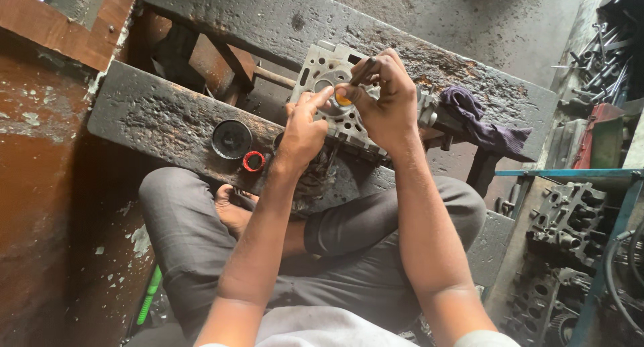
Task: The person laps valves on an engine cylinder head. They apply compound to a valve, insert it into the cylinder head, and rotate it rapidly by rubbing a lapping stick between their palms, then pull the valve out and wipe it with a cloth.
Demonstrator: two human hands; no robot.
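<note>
1. I observe a grey cast-metal cylinder head (335, 95) lying across two dark, greasy wooden beams (161, 119), in front of the seated person's crossed legs.
2. My right hand (386, 95) is closed around a short dark rod-shaped tool (363, 70), pinched between thumb and fingers, its lower end set at a round port of the cylinder head.
3. My left hand (302, 129) rests on the near edge of the cylinder head, fingers curled, fingertips touching a small orange-yellow piece (343, 100) at the same port. I cannot tell whether it grips that piece or only steadies it.
4. On the near beam, left of the left hand, sit a black round cap (231, 139) and, just beside it, a small red ring (253, 161).
5. A purple cloth (479, 122) lies on the far beam, right of the cylinder head.
6. Further grey engine castings (567, 216) stand at the right.
</note>
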